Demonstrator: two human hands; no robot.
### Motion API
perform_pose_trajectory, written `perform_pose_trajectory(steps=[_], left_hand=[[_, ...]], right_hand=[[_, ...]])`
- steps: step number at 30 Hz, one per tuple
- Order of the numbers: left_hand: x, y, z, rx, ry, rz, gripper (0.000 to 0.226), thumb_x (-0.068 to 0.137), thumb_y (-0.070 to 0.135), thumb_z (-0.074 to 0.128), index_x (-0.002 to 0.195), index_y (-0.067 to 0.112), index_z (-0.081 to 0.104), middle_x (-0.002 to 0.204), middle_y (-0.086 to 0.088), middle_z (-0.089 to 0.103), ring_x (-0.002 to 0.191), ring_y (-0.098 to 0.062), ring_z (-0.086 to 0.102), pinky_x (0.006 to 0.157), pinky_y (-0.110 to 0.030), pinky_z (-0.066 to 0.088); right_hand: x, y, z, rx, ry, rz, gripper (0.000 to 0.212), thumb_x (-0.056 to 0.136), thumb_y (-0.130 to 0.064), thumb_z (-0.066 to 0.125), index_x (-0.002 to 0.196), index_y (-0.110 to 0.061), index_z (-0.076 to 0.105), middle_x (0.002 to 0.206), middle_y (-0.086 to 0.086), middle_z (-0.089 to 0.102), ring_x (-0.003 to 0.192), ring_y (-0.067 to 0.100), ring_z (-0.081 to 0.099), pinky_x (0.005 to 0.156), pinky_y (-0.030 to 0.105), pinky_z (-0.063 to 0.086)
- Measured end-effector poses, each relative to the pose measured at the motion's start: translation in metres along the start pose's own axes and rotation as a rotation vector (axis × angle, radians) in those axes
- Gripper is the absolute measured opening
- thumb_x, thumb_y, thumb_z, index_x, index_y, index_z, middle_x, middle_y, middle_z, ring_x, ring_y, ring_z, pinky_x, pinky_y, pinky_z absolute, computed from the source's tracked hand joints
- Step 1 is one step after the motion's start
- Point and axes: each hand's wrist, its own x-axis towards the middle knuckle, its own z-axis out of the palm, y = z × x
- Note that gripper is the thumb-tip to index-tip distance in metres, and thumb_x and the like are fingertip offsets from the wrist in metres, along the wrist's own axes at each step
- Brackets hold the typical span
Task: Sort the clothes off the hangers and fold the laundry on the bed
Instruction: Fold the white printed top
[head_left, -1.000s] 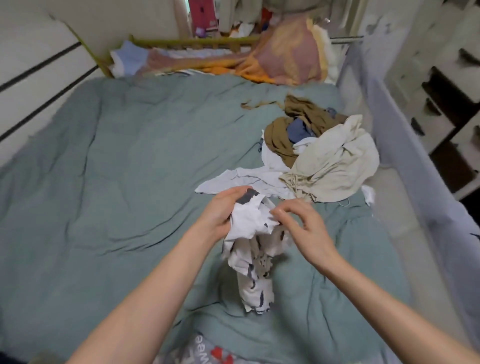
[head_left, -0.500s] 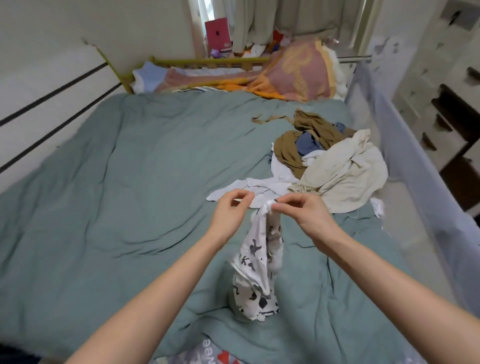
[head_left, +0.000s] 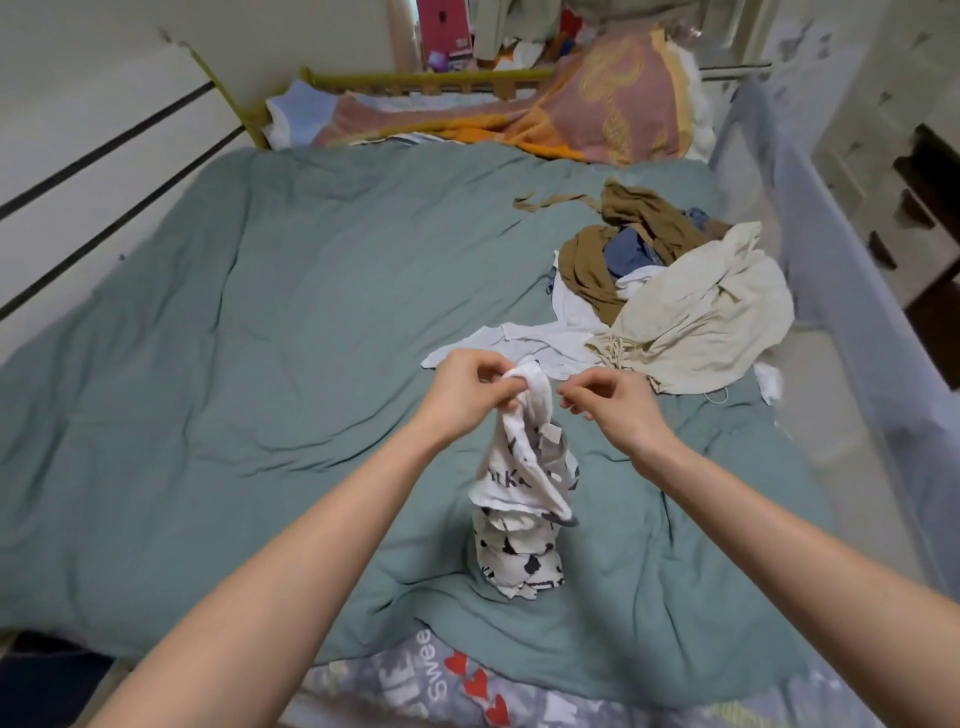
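Room: bedroom seen from my head camera; a wide bed under a rumpled grey-green cover filled most of the view.
Step in hand: I judged this as opening out one garment before folding it.
Garment: a white printed garment with dark marks hung bunched from my grip, its lower end resting crumpled on the cover near the bed's front edge.
Left hand: my left hand pinched the garment's top edge between thumb and fingers.
Right hand: my right hand was just beside the cloth, fingers curled and holding nothing, so far as I could tell.
Next move: the right hand needed a second hold on the top edge, then both hands apart to spread it flat.
Nearby: an unsorted laundry pile in cream, brown, blue and white lay just beyond my hands.
In the way: a white piece from that pile reached toward my hands, crowding the folding spot; the left of the cover looked free.
Far end: a pink and orange blanket.
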Motion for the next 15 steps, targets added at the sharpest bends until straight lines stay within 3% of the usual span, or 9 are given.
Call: perform_pose_trajectory(steps=[2,5,8,12,15], left_hand=[[0.007,0.004,-0.003,0.086,0.054,0.021,0.012,0.08,0.013,0.075,0.069,0.013,0.07,0.06,-0.005,0.06,0.055,-0.011,0.052,0.059,-0.025,0.042],[0.013,0.013,-0.002,0.131,0.13,0.031,0.024,0.078,0.026,0.078,0.064,0.008,0.069,0.057,-0.002,0.05,0.056,-0.013,0.039,0.054,-0.026,0.03],[0.016,0.02,0.001,0.091,0.163,0.032,0.033,0.079,0.028,0.076,0.059,0.005,0.064,0.054,-0.001,0.039,0.055,-0.014,0.03,0.051,-0.026,0.024],[0.019,0.024,0.003,0.035,0.187,0.002,0.025,0.082,0.028,0.073,0.061,0.014,0.067,0.057,0.0,0.049,0.055,-0.012,0.038,0.053,-0.023,0.031],[0.026,0.021,0.003,0.065,0.202,-0.004,0.016,0.087,0.022,0.066,0.074,0.014,0.069,0.064,0.003,0.058,0.06,-0.011,0.048,0.058,-0.024,0.038]], right_hand=[[-0.007,0.015,0.005,-0.041,0.001,-0.026,0.017,0.086,-0.003,0.063,0.075,-0.013,0.069,0.074,0.005,0.069,0.064,0.002,0.061,0.064,0.015,0.045],[-0.02,0.027,0.019,-0.11,-0.015,-0.106,0.008,0.087,-0.012,0.063,0.084,-0.018,0.068,0.081,-0.003,0.069,0.076,0.008,0.062,0.068,0.02,0.047],[-0.028,0.039,0.033,-0.238,0.018,-0.144,0.01,0.091,-0.027,0.061,0.094,-0.017,0.061,0.08,-0.007,0.062,0.073,0.011,0.057,0.067,0.027,0.043],[-0.027,0.057,0.036,-0.608,-0.036,-0.17,0.018,0.094,-0.029,0.054,0.081,-0.018,0.05,0.066,-0.004,0.048,0.073,0.021,0.045,0.063,0.033,0.031],[-0.027,0.062,0.015,-0.74,-0.021,-0.235,0.026,0.094,-0.026,0.054,0.07,-0.018,0.046,0.069,-0.004,0.047,0.082,0.022,0.043,0.07,0.033,0.03]])
